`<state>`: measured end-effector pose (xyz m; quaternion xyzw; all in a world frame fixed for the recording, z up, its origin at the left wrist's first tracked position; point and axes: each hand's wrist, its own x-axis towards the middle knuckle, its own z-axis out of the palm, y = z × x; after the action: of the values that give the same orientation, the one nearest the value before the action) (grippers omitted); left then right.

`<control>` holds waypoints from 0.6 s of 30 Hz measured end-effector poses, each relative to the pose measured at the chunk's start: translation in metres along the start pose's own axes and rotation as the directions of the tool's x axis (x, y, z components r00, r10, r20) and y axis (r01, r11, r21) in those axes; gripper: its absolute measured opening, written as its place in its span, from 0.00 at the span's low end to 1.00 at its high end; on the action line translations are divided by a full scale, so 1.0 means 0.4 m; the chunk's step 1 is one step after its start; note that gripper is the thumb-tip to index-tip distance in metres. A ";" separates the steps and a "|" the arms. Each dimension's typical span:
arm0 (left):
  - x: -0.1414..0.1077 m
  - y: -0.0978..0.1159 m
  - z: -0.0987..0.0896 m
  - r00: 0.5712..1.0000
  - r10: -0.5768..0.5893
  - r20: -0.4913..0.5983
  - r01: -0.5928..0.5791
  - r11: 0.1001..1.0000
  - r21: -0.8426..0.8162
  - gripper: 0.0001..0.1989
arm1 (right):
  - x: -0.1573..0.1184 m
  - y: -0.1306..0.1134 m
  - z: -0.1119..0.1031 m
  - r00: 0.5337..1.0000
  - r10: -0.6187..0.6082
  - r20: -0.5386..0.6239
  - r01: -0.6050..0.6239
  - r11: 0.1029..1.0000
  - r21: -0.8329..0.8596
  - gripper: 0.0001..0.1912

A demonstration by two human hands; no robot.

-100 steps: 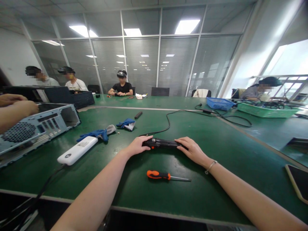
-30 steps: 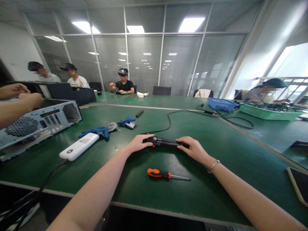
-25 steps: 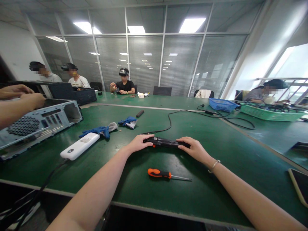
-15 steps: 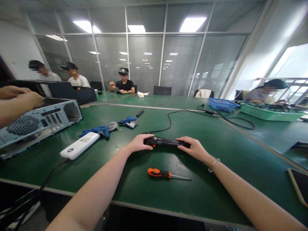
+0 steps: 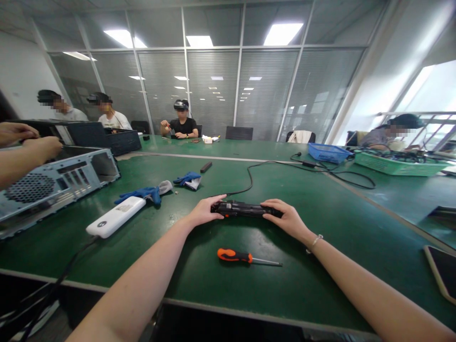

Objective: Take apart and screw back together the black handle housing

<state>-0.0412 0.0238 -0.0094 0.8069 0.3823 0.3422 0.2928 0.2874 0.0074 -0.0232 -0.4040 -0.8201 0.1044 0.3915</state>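
A long black device with a small orange part lies crosswise at the middle of the green table. My left hand grips its left end, thumb in front and fingers behind. Around the right end is my right hand, its thumb and fingers closed on the device. Nearer to me, between my forearms, lies a screwdriver with an orange and black handle, its shaft pointing right.
At left are a white power strip, blue gloves and a metal computer case with another person's hands above. Blue and green baskets stand right; a phone lies near the right edge.
The view has shifted slightly. The black device has rolled or tilted a little in my hands, and less of its orange part shows.
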 end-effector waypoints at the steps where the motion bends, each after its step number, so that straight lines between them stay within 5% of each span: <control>1: 0.000 -0.001 0.000 1.000 -0.006 0.003 0.006 1.000 -0.007 0.40 | -0.001 0.001 0.001 1.000 -0.003 0.000 0.003 1.000 -0.009 0.17; 18: -0.001 0.005 -0.003 1.000 0.015 -0.001 -0.015 0.998 0.068 0.39 | -0.002 0.002 0.003 0.999 0.037 -0.016 -0.037 0.999 -0.014 0.18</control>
<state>-0.0416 0.0228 -0.0073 0.8191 0.3876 0.3317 0.2624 0.2874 0.0075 -0.0249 -0.4227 -0.8102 0.1027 0.3930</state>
